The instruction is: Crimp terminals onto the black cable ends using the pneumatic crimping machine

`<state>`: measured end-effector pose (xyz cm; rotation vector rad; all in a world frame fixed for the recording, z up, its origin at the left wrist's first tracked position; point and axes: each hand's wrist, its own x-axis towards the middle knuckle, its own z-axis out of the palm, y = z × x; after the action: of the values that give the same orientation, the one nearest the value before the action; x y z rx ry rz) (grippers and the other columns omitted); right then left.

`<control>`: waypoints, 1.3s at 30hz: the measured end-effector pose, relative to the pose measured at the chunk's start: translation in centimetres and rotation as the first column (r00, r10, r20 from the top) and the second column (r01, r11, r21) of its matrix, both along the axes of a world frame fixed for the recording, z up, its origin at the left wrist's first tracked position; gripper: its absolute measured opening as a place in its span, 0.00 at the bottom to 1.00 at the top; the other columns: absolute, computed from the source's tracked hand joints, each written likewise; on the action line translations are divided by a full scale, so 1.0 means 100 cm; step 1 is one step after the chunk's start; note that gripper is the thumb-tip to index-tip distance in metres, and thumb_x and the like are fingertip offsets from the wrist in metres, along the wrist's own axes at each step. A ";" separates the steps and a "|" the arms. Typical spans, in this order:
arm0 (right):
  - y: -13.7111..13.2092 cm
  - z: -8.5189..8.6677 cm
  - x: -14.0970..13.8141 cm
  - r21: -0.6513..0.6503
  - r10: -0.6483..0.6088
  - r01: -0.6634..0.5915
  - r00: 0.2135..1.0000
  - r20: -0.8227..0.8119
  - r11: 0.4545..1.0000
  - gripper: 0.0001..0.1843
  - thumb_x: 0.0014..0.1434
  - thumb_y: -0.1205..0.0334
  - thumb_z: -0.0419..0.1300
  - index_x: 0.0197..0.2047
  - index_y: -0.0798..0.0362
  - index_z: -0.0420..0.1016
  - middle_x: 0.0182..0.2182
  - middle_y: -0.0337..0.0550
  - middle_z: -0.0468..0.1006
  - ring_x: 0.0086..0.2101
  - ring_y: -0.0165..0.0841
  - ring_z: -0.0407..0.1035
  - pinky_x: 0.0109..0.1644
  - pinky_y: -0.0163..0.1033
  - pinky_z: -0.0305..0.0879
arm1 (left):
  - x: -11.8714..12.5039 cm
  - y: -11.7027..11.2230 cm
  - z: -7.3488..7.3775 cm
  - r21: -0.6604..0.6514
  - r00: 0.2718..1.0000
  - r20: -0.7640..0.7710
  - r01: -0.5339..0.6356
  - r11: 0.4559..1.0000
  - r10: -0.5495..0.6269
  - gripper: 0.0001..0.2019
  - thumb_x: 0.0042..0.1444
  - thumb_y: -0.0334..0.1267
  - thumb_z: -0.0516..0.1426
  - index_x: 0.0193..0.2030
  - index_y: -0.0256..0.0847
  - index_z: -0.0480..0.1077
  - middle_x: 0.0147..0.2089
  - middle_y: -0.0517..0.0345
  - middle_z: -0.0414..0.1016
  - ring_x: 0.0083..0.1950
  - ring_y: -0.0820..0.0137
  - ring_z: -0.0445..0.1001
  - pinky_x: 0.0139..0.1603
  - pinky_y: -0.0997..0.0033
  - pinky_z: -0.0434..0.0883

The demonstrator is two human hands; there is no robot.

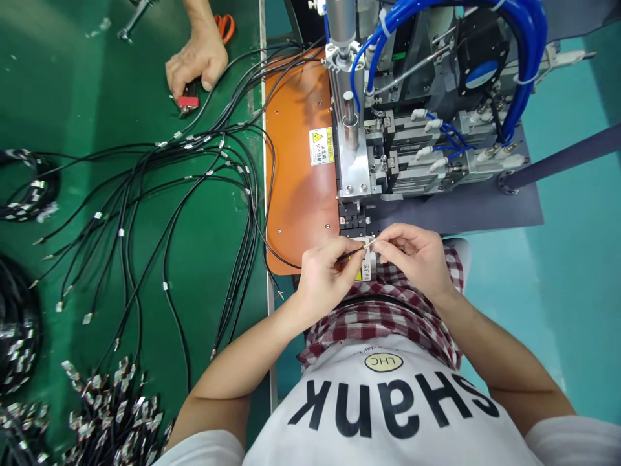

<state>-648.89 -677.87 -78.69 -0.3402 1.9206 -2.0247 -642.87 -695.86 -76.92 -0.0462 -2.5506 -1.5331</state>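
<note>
1. Just past the table's (208, 259) right edge, both hands met in front of the machine (359, 155).
2. The left hand (327, 275) pinched a thin black wire (350, 254) between thumb and finger.
3. The right hand (414, 255) pinched a tiny pale piece (370, 243) at the end of that wire.
4. The wire was up in the air, just below the front of the machine, and the two hands were almost touching.
5. An orange plate (295, 188) lay beside the machine, along the table's right edge.
6. Many black cables (145, 194) were spread across the green table.
7. Near the table's far edge, another person's hand (196, 58) was closed on a red tool (188, 101).
8. Orange scissors (224, 26) lay just beside that hand.
9. Blue hoses (514, 39) curled over the top of the machine.
</note>
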 end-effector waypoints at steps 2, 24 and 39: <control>-0.001 -0.001 0.001 0.007 0.011 -0.011 1.000 -0.026 1.000 0.03 0.60 0.61 0.68 0.35 0.50 0.81 0.30 0.39 0.78 0.27 0.29 0.70 0.30 0.37 0.67 | 0.002 0.000 -0.002 0.057 0.999 0.028 -0.023 0.998 0.021 0.03 0.61 0.35 0.62 0.39 0.38 0.77 0.35 0.56 0.81 0.33 0.73 0.76 0.36 0.74 0.72; -0.012 -0.005 0.013 0.079 0.015 0.006 0.964 -0.264 0.997 0.04 0.63 0.64 0.63 0.35 0.49 0.75 0.32 0.40 0.75 0.32 0.32 0.67 0.36 0.40 0.64 | -0.015 -0.012 0.008 0.772 0.853 0.454 -0.231 0.592 -0.258 0.09 0.48 0.39 0.71 0.34 0.38 0.81 0.30 0.56 0.78 0.23 0.80 0.63 0.24 0.75 0.59; -0.014 -0.001 0.017 0.113 0.004 0.038 0.938 -0.346 0.993 0.04 0.62 0.67 0.63 0.36 0.48 0.76 0.32 0.40 0.76 0.32 0.33 0.69 0.37 0.41 0.66 | -0.011 -0.006 0.015 0.784 0.851 0.455 -0.244 0.571 -0.261 0.11 0.49 0.39 0.70 0.36 0.37 0.76 0.27 0.62 0.70 0.24 0.80 0.61 0.26 0.75 0.57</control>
<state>-647.20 -679.23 -78.74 -0.6922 2.2437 -1.9522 -643.92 -696.50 -75.42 0.5636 -1.7703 -2.9197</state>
